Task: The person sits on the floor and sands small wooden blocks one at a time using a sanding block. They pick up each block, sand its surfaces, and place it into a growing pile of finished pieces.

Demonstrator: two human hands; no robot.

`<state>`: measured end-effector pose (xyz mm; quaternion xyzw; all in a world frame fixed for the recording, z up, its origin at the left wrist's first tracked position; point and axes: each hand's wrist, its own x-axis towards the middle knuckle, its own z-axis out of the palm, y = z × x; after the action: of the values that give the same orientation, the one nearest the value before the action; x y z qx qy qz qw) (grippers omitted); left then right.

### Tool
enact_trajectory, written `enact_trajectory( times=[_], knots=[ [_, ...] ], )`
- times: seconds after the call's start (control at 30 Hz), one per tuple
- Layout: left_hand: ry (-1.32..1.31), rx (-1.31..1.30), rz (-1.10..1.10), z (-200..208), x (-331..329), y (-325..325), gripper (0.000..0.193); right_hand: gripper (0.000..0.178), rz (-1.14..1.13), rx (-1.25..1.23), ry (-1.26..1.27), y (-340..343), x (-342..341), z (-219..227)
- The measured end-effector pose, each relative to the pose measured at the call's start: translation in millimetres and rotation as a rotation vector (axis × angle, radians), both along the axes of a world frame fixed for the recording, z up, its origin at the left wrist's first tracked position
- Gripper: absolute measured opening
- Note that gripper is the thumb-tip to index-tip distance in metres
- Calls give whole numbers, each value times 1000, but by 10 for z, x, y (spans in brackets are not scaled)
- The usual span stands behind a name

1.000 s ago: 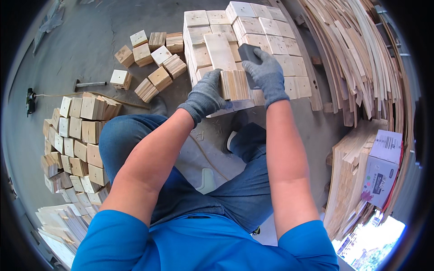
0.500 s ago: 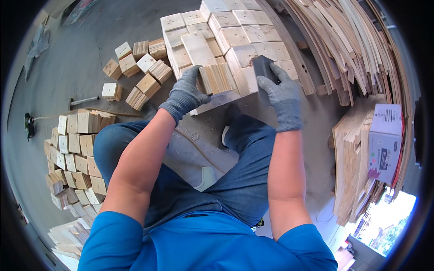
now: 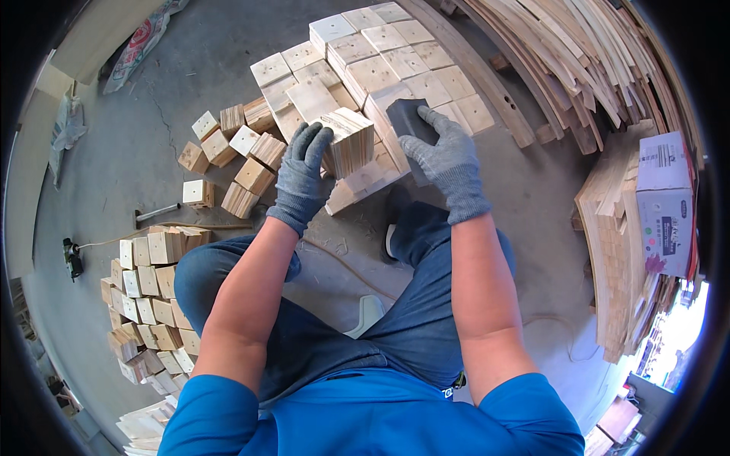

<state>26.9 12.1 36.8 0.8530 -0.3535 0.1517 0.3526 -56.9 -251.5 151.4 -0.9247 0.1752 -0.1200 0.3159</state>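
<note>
Gloved hands (image 3: 301, 173), dark block (image 3: 407, 120) in right (image 3: 447, 158); lettered carton (image 3: 666, 209)

The grey-gloved right hand (image 3: 447, 156) covers part of the dark grey rectangular block (image 3: 407, 119) it holds; the grey-gloved left hand (image 3: 302, 182) hides one side of the layered pale wooden block (image 3: 353, 143). Long thin wooden planks (image 3: 574, 64) run off the top edge — their far ends cut away.

The layered wooden block (image 3: 354, 146) is being turned by the left hand (image 3: 301, 173); the dark grey block (image 3: 409, 121) is being brought nearer.
</note>
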Motion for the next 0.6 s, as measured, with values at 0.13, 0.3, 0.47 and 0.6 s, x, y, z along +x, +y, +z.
enact_trajectory(
  times=[0.13,0.3,0.47,0.6],
  knots=[
    [-70,56,-57,-74,-127,24,88,68,25,-11,-24,-33,-31,-51],
    [-61,117,-94,-126,-304,108,88,68,6,-11,9,-71,-82,-80],
    [28,92,-62,-96,-368,193,95,70,-8,7,56,-48,-201,-98],
    [170,16,38,-102,-311,202,116,72,18,39,20,5,-331,-161]
  ],
)
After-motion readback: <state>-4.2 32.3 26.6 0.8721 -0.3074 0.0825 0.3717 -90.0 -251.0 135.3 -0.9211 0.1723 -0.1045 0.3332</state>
